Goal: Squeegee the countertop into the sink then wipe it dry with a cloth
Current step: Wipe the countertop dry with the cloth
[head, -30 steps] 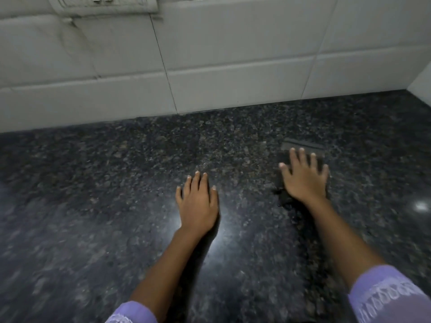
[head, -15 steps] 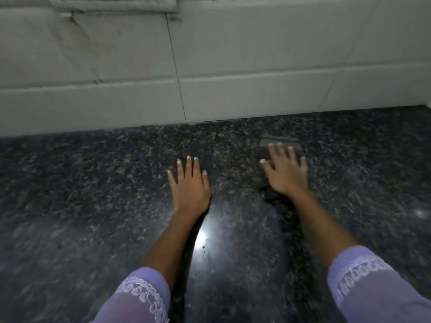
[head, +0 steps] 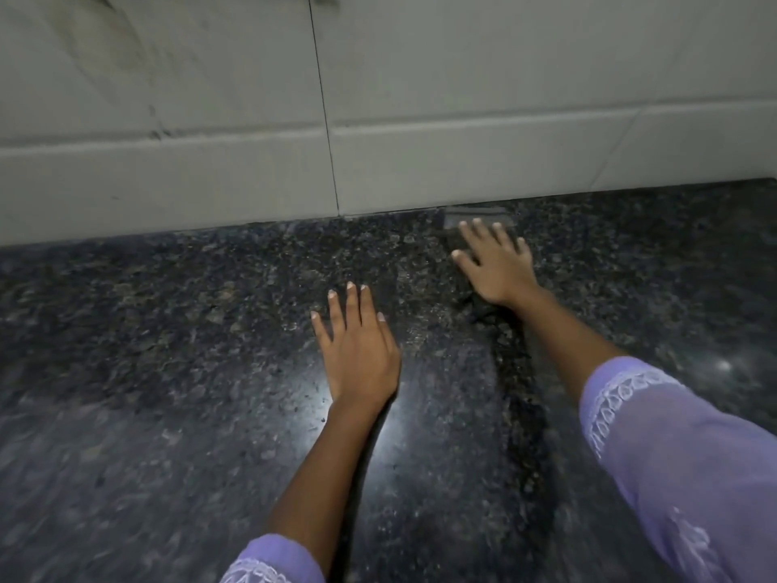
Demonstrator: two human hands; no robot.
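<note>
Since a second ago, right hand [head: 498, 269] slid cloth [head: 477, 216] upward to wall [head: 420, 119]; both palms flat, fingers spread; left hand [head: 357, 351] presses worktop [head: 147, 330].

Glossy speckled granite countertop [head: 168, 372]; matt dark cloth [head: 475, 216]; smooth tiles [head: 462, 98].

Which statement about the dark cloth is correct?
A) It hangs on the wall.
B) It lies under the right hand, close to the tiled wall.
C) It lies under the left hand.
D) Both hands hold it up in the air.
B: the right hand presses flat on the dark cloth, whose far edge nearly meets the tiled wall, while the left hand rests on bare countertop.
</note>
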